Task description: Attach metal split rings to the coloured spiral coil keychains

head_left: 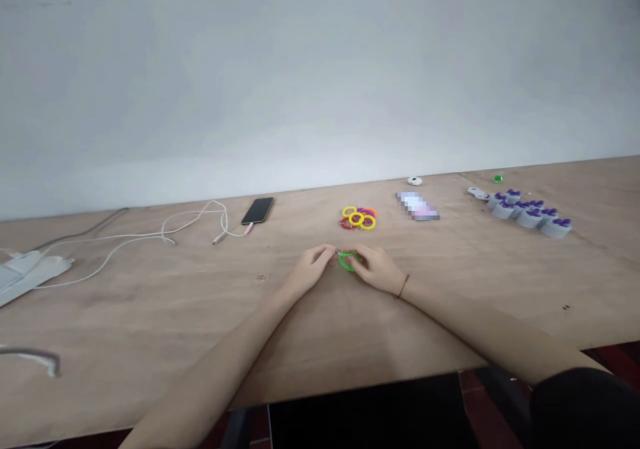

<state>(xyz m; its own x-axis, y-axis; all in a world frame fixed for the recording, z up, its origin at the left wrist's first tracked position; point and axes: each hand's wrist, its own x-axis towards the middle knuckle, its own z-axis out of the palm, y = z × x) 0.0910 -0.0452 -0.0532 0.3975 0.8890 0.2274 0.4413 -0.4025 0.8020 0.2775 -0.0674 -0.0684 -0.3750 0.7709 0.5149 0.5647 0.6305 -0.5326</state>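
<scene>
Left hand (313,267) and right hand (376,268) were both closed at the fingertips on a green spiral coil ring (349,261), which sat between them above the plywood tabletop (150,322); contact with the wood could not be told. Main risk, as judged: a slackening pinch or uneven pull could let the springy ring slip free and roll. Just beyond lay a heap of yellow, red and orange coil rings (359,217), where a stray ring could tangle. Farther left, a black smartphone (257,210) lay with a white cable (195,225); far right stood purple-topped grey containers (530,214).
</scene>
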